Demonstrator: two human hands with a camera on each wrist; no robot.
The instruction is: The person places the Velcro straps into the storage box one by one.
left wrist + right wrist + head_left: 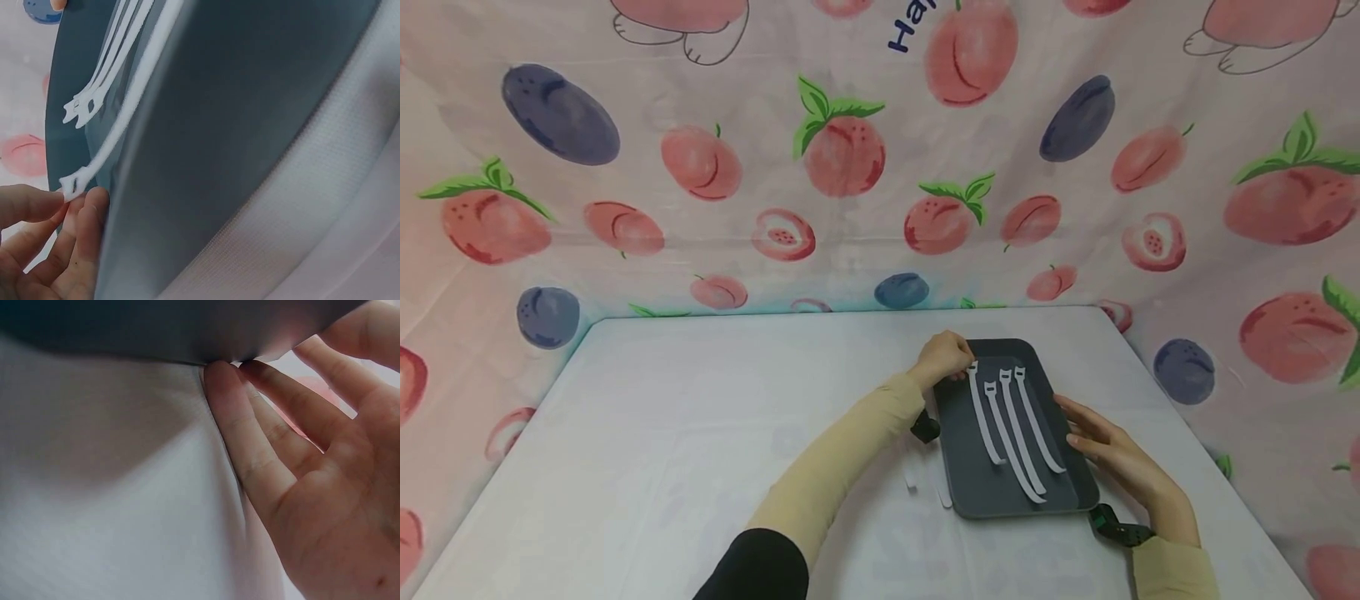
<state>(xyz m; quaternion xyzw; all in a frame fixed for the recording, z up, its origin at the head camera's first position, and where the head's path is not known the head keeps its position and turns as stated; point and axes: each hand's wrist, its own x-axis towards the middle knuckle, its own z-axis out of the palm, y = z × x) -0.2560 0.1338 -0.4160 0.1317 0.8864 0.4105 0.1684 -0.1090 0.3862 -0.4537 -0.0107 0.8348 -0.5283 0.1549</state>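
Observation:
A dark grey tray [961, 479] lies on the right part of the white table, with several white hook-and-loop cable ties [1026, 433] lengthwise in it. Each has a slotted, notched head toward the far end. At the tray's far left corner my left hand [942, 358] pinches the slotted head of the leftmost cable tie [134, 100] between thumb and fingertips. The tail of that tie lies down along the tray. On the opposite side, my right hand [1116, 458] touches the tray's right edge with its fingers extended, as the right wrist view also shows.
Left of the tray, beside my left forearm, two more white strips [945, 492] lie on the white table [700, 433], partly hard to make out. A fruit-printed cloth [842, 233] hangs behind and around the table. Dark camera mounts [1120, 527] sit at both wrists.

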